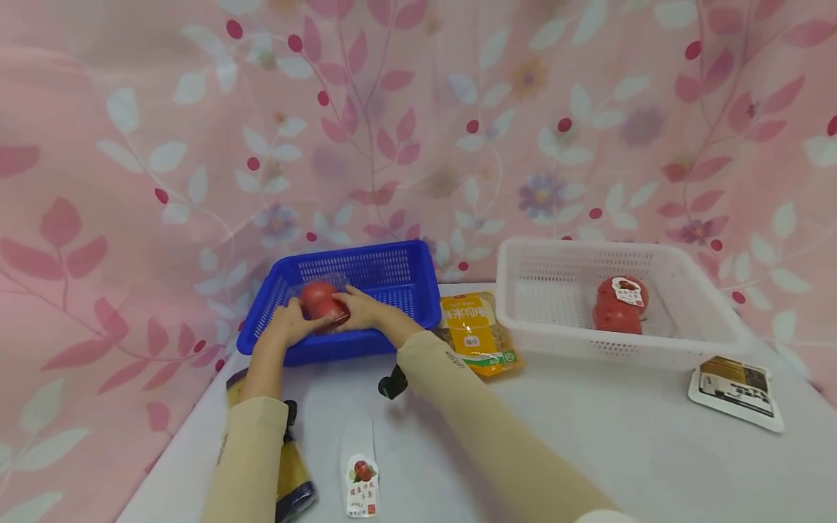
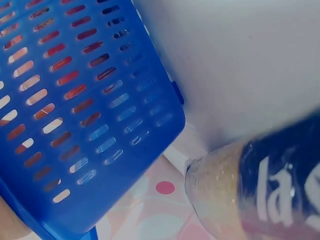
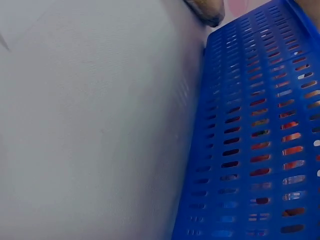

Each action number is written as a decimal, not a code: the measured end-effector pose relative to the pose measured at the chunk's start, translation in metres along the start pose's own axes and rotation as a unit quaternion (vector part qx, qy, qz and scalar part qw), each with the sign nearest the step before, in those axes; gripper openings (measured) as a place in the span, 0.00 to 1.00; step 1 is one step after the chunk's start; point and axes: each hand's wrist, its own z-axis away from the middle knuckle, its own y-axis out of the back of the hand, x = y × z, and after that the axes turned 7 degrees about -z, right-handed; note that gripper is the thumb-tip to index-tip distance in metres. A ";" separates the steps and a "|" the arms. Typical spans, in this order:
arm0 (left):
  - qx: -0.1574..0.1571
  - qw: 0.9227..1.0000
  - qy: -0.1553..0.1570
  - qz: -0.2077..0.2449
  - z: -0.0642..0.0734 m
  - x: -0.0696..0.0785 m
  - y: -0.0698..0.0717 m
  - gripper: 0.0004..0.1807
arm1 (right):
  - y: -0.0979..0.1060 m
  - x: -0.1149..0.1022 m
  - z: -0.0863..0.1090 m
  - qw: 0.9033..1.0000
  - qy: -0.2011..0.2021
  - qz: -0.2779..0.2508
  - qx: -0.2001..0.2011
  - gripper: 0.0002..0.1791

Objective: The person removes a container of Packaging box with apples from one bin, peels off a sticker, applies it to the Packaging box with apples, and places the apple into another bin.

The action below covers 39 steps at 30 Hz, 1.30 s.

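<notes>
Both hands are in the blue basket (image 1: 356, 252) at the left back of the table, one on each side of a clear plastic pack of red apples (image 1: 318, 295). My left hand (image 1: 290, 322) grips the pack's left side, while my right hand (image 1: 362, 309) grips it from the right, thumb toward the front. The pack sits low, inside the rim. In the left wrist view the slotted basket wall (image 2: 135, 165) hides most of the hand. Red shows through the slots of the basket side (image 3: 220, 150) in the right wrist view.
Right of the blue basket lies a yellow food bag (image 1: 469, 314). A white basket (image 1: 660, 349) holds another red apple pack (image 1: 617, 317). A flat printed packet (image 1: 735, 388) lies at far right. Near the front are a yellow-and-navy package (image 1: 294, 472) and a white apple-printed label strip (image 1: 362, 487).
</notes>
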 end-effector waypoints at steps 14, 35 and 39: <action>0.012 0.999 -0.032 0.043 -0.002 -0.004 -0.008 0.56 | 0.001 0.004 -0.001 1.000 -0.024 -0.018 -0.002 0.42; 0.105 0.990 -0.089 0.042 -0.003 0.003 -0.003 0.50 | 0.019 0.001 0.013 0.996 -0.015 -0.038 0.078 0.37; 0.131 0.984 -0.111 0.048 0.003 0.009 -0.002 0.48 | 0.025 0.002 0.016 0.996 0.000 -0.024 0.088 0.38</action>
